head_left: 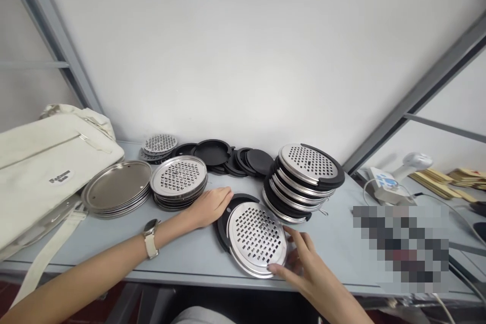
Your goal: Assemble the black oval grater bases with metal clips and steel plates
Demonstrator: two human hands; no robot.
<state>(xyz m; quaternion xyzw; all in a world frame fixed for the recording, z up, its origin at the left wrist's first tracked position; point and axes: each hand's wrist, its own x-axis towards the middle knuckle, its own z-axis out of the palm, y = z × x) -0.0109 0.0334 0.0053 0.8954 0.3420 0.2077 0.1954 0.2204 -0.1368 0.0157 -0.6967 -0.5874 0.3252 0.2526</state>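
Observation:
In front of me a round metal grater plate (258,233) with rows of slots lies partly on a black plastic ring (222,230). My right hand (304,260) grips the plate's right edge, its thumb on the top rim and its other fingers at the side. Against the ring's upper left edge is my left hand (210,206), fingers pressed together and curled; whatever is in them is hidden. Behind the right hand rises a tall stack of grater plates and black rings (304,182). Another pile of grater plates (178,177) stands just behind my left hand.
Plain metal discs (117,187) are stacked at left, next to a cream bag (56,162). Black plastic parts (212,153) and smaller grater discs (159,144) lie along the wall. At right are a pixelated patch, a white device with a cable (387,187) and yellow pieces (433,182).

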